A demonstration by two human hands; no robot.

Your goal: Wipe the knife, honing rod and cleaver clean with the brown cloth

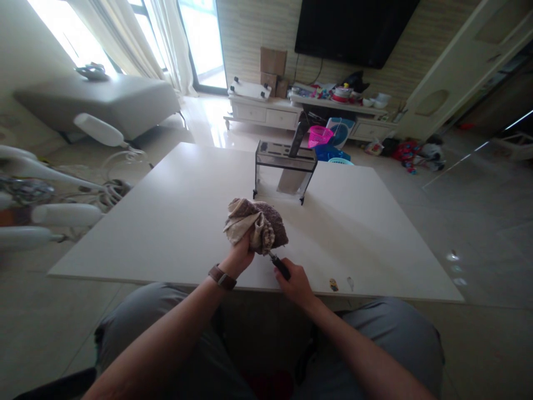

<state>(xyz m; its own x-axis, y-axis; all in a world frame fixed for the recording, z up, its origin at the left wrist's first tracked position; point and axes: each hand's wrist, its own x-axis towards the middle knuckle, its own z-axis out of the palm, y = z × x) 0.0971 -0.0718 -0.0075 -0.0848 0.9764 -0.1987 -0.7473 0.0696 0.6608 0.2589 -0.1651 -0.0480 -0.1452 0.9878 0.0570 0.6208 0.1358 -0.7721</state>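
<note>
A bunched brown and beige cloth point(250, 222) is gripped by my left hand point(243, 253), whose fingers are partly hidden under its folds. My right hand point(295, 280) is closed around the black handle point(280, 267) of a tool. The metal part of the tool runs into the cloth, and its far end is hidden there. Both hands are above the near edge of the white table point(166, 222). Beyond the cloth stands a clear-sided holder with a dark frame point(285, 158), with a black-handled item point(298, 139) upright in its top.
Two small flat pieces, one yellowish point(333, 284) and one pale point(350, 283), lie near the table's front edge at the right. White lamp-like parts point(66, 214) and cables are left of the table. A pink basket point(320, 136) is behind it, before a white cabinet point(266, 115).
</note>
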